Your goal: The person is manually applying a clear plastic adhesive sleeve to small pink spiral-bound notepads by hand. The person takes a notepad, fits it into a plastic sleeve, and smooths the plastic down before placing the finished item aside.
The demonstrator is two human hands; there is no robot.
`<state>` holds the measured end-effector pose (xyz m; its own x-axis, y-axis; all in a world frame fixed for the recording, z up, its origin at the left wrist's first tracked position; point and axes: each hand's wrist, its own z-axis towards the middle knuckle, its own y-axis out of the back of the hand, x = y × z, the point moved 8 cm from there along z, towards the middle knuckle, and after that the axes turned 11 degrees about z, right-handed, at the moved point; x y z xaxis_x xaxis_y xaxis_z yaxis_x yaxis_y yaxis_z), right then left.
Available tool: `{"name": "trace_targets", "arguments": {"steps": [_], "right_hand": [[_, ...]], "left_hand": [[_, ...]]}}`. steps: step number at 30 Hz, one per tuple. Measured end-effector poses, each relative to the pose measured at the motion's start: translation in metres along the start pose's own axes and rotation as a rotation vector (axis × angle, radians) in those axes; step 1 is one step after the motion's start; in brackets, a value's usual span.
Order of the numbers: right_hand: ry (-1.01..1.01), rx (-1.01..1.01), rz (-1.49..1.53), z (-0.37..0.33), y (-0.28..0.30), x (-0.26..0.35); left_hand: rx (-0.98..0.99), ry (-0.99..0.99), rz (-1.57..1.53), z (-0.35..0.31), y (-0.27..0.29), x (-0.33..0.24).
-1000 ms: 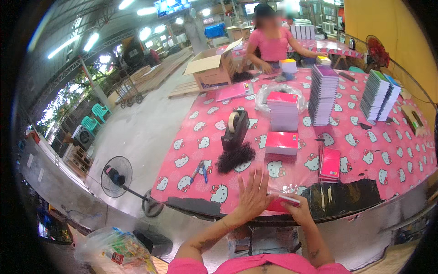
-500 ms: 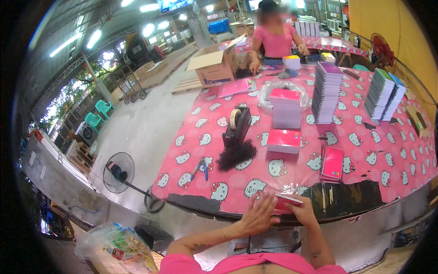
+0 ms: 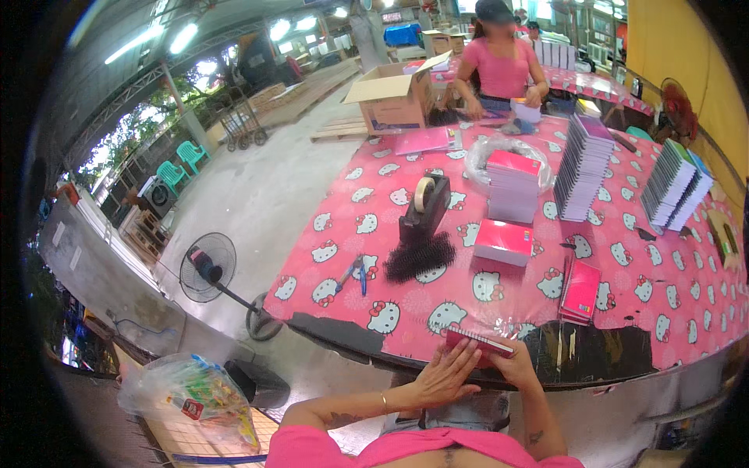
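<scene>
A small red spiral notebook (image 3: 480, 341) is held at the table's front edge, its bound edge facing up and away. My right hand (image 3: 516, 363) grips it by its right end. Stretched out flat, my left hand (image 3: 449, 376) lies across the cover, fingers straight and close together. Just beyond, a few pink-red notebooks (image 3: 580, 290) lie in a small pile. Further left are a low block of red-topped pages (image 3: 503, 242) and a taller red-topped stack (image 3: 512, 186). A pair of blue-handled pliers (image 3: 353, 274) rests near the left edge.
A tape dispenser (image 3: 425, 209) and a heap of black coils (image 3: 420, 257) sit left of centre. Tall spiral notebook stacks (image 3: 583, 168) stand right. A person (image 3: 499, 70) works across the table beside an open carton (image 3: 396, 97). A fan (image 3: 207, 267) stands left.
The notebook has tilted, so more of its spiral edge shows, with my left hand still flat on it. The whole view has shifted slightly. The co-worker's hand has reached a small white stack.
</scene>
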<state>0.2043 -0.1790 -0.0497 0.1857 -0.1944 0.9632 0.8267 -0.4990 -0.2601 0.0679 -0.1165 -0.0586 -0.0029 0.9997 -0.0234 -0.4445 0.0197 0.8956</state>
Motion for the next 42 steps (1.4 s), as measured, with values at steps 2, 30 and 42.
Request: {"name": "trace_targets", "arguments": {"steps": [2,30,42], "right_hand": [[0.125,0.012,-0.166,0.002,-0.003,0.006],[0.056,0.101,-0.157,0.017,-0.008,-0.014],[0.085,0.195,-0.345,0.013,-0.002,0.021]], "left_hand": [[-0.074,0.064,0.065,0.041,0.022,0.02],[0.07,0.003,0.145,0.075,0.026,0.019],[-0.122,0.026,-0.172,0.093,0.059,0.023]]}}
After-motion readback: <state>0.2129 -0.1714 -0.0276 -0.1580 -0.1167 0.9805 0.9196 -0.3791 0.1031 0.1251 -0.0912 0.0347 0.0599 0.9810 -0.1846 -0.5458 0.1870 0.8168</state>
